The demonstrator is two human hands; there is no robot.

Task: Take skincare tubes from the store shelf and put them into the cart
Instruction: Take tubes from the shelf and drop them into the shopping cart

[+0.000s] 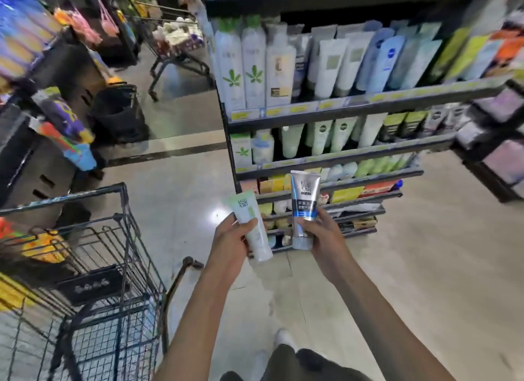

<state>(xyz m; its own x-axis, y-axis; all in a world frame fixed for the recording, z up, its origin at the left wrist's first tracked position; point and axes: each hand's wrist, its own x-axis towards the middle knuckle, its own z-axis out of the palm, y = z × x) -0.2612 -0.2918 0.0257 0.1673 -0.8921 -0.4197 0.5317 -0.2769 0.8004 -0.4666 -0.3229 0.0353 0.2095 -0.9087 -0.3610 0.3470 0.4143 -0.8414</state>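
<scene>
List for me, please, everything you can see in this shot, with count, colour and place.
green tube: one, white and green, in the left hand
silver tube: one, silver and blue, in the right hand
cart: one, dark wire, lower left
shelf: one dark unit, many tubes, ahead on the right
far cart: one, dark, loaded, up the aisle
bin: one, black, left of the shelf
left hand: one, gripping the green tube
right hand: one, gripping the silver tube

Glossy pale floor between dark stocked display racks.
</scene>
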